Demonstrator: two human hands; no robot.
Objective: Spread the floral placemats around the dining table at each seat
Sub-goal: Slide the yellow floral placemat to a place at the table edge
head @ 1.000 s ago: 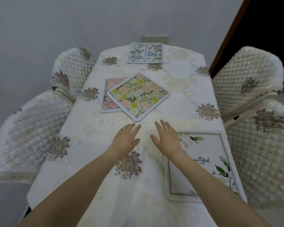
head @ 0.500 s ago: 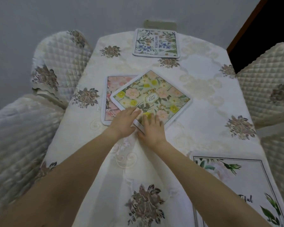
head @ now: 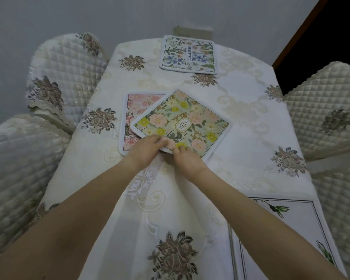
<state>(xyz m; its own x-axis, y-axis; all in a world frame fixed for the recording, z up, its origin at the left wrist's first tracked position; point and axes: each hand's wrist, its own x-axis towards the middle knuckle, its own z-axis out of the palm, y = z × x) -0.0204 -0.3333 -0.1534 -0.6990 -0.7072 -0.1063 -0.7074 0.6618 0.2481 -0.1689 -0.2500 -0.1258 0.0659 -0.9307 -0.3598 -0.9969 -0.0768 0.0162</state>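
Note:
A green placemat with yellow and pink flowers (head: 187, 120) lies tilted in the middle of the table, overlapping a pink floral placemat (head: 138, 106) beneath it on the left. My left hand (head: 148, 147) and my right hand (head: 185, 158) both grip the green placemat's near corner, which is slightly lifted. A placemat with blue flowers (head: 188, 54) lies flat at the table's far end. A white placemat with green stems (head: 291, 235) lies at the near right corner.
The table (head: 240, 168) wears a cream embroidered cloth. Quilted chair covers stand at the left (head: 63, 63), near left (head: 18, 168) and right (head: 321, 110). A grey wall is behind, with a dark doorway (head: 331, 37) at the upper right.
Both hands reached forward from the bare cloth to the green placemat and closed on its near corner. My head moved closer over the table.

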